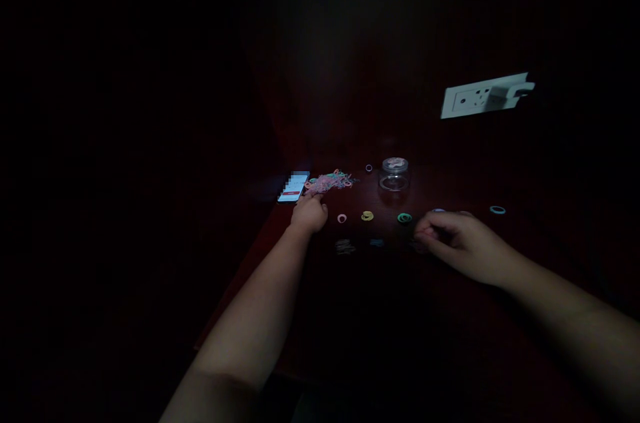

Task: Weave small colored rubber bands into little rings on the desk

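Observation:
My left hand (309,212) is at the near edge of a mixed pile of coloured bands (330,181); its fingertips are hard to make out in the dark. My right hand (450,236) is pinched, with a small reddish band (427,232) at its fingertips, low over the dark table. Left of it lie green bands (405,218), yellow bands (367,216) and a pink band (342,218). Purple bands (439,211) show partly behind the right hand. Nearer to me are dim pale bands (345,247) and blue bands (377,243).
A lidded clear jar (395,176) stands behind the rows, with a small ring (369,168) beside it. A lit phone (293,187) lies left of the pile. At the right is a light blue band (497,210). A socket panel (475,100) with a plug is on the wall.

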The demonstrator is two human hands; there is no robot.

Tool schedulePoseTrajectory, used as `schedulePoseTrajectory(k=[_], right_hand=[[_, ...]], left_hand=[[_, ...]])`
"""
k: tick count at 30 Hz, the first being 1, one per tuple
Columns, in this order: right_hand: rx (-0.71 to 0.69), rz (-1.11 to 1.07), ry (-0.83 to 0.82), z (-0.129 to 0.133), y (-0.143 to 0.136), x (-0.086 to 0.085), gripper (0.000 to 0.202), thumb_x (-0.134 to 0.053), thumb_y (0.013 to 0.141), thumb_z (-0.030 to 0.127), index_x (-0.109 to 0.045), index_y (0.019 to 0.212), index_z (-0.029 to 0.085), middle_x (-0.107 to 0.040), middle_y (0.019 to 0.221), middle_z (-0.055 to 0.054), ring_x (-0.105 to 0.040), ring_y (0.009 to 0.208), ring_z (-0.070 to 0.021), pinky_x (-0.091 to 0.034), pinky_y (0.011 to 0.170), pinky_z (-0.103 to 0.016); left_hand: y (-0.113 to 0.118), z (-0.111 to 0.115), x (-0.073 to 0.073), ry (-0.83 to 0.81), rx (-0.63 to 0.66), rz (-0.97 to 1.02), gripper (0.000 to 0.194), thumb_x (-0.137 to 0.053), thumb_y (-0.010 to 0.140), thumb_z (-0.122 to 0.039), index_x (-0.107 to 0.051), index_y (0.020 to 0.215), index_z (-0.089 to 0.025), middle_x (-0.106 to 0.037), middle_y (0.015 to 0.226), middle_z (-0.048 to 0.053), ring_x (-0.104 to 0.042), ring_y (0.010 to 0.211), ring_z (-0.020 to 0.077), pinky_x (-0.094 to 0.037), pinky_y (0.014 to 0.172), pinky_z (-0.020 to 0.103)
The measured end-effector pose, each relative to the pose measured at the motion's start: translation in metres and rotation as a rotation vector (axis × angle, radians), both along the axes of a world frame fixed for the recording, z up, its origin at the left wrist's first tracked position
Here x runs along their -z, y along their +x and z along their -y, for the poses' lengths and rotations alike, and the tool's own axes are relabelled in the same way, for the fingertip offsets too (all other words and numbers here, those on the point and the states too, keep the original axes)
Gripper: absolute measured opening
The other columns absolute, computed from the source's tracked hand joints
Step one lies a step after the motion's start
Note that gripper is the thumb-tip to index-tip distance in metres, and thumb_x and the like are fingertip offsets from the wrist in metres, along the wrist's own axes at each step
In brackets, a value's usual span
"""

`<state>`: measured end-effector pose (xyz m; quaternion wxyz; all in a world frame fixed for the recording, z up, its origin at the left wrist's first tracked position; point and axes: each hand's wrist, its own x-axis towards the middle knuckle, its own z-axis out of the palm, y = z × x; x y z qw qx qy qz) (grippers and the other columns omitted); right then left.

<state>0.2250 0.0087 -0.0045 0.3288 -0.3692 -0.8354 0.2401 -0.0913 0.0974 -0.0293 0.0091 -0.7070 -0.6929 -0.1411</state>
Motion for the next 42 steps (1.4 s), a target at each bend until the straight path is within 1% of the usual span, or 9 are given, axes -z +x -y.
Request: schedulePoseTrajectory(k=[3, 7, 11, 18, 22, 26, 31, 37, 42], right_hand=[[-0.001, 0.001, -0.006, 0.000, 0.000, 0.000, 0.018, -0.057, 0.089, 0.031, -0.061, 0.077, 0.018, -0.060, 0.065, -0.001, -0.052, 0.058, -0.0138, -0.041, 0.056, -0.027], [0.007, 0.006, 0.002, 0.000, 0.000, 0.000, 0.018, -0.057, 0.089, 0.032, -0.062, 0.077, 0.018, -0.061, 0.066, -0.002, -0.053, 0.060, -0.0145, -0.042, 0.057, -0.028], [0.003, 0.019, -0.005, -0.001, 0.002, 0.002, 0.022, -0.055, 0.091, 0.035, -0.061, 0.078, 0.019, -0.061, 0.067, -0.003, -0.054, 0.061, -0.0150, -0.042, 0.057, -0.028], [0.000, 0.027, -0.004, -0.001, 0.003, 0.002, 0.020, -0.056, 0.089, 0.034, -0.061, 0.077, 0.019, -0.059, 0.066, -0.002, -0.052, 0.060, -0.0145, -0.042, 0.056, -0.028], [0.004, 0.032, 0.001, -0.002, 0.003, 0.003, 0.021, -0.056, 0.090, 0.035, -0.061, 0.077, 0.019, -0.058, 0.065, -0.001, -0.050, 0.059, -0.0145, -0.041, 0.055, -0.028], [0.001, 0.047, 0.016, -0.003, 0.002, 0.003, 0.023, -0.054, 0.091, 0.036, -0.061, 0.078, 0.019, -0.056, 0.064, -0.001, -0.049, 0.057, -0.0136, -0.041, 0.054, -0.027], [0.002, 0.027, 0.005, 0.000, 0.001, 0.001, 0.021, -0.056, 0.090, 0.034, -0.062, 0.077, 0.018, -0.059, 0.066, -0.002, -0.051, 0.059, -0.0143, -0.042, 0.055, -0.027], [0.005, 0.035, -0.009, 0.000, 0.001, 0.002, 0.021, -0.056, 0.090, 0.034, -0.061, 0.077, 0.019, -0.058, 0.064, -0.001, -0.051, 0.058, -0.0138, -0.041, 0.054, -0.026], [0.003, 0.043, -0.009, -0.001, 0.002, 0.003, 0.021, -0.055, 0.090, 0.035, -0.061, 0.078, 0.019, -0.058, 0.065, -0.001, -0.051, 0.058, -0.0140, -0.042, 0.054, -0.027]], left_hand=[[0.000, -0.003, 0.003, 0.005, -0.036, 0.019, 0.045, -0.045, 0.093, -0.027, -0.057, 0.132, -0.010, -0.049, 0.144, 0.018, -0.041, 0.137, 0.0292, -0.032, 0.115, 0.038], [-0.002, -0.004, 0.002, 0.006, -0.055, 0.047, 0.046, -0.046, 0.093, -0.028, -0.057, 0.133, -0.009, -0.049, 0.145, 0.019, -0.045, 0.134, 0.0306, -0.032, 0.114, 0.040], [-0.005, -0.004, -0.001, 0.003, -0.050, 0.078, 0.045, -0.050, 0.091, -0.029, -0.059, 0.129, -0.007, -0.051, 0.143, 0.019, -0.044, 0.136, 0.0284, -0.029, 0.116, 0.034], [-0.011, -0.005, -0.002, -0.019, -0.078, 0.169, 0.040, -0.050, 0.091, -0.028, -0.060, 0.126, -0.012, -0.062, 0.130, 0.017, -0.059, 0.120, 0.0261, -0.044, 0.102, 0.033], [-0.014, -0.007, 0.001, -0.010, -0.076, 0.211, 0.040, -0.052, 0.089, -0.025, -0.060, 0.127, -0.012, -0.060, 0.134, 0.016, -0.058, 0.122, 0.0254, -0.043, 0.105, 0.033], [-0.017, -0.006, 0.002, 0.009, -0.024, 0.254, 0.039, -0.052, 0.089, -0.020, -0.061, 0.126, -0.016, -0.060, 0.136, 0.011, -0.056, 0.125, 0.0230, -0.041, 0.108, 0.030], [-0.018, -0.004, 0.002, 0.033, 0.025, 0.304, 0.040, -0.053, 0.088, -0.016, -0.063, 0.126, -0.017, -0.061, 0.136, 0.008, -0.055, 0.127, 0.0211, -0.040, 0.111, 0.028], [-0.019, -0.004, 0.004, 0.059, -0.003, 0.350, 0.042, -0.051, 0.088, -0.015, -0.061, 0.129, -0.013, -0.058, 0.139, 0.009, -0.053, 0.130, 0.0187, -0.038, 0.112, 0.026], [-0.022, -0.007, 0.005, 0.057, -0.060, 0.362, 0.038, -0.052, 0.090, -0.025, -0.063, 0.125, -0.013, -0.070, 0.120, 0.010, -0.064, 0.113, 0.0194, -0.046, 0.103, 0.028]])
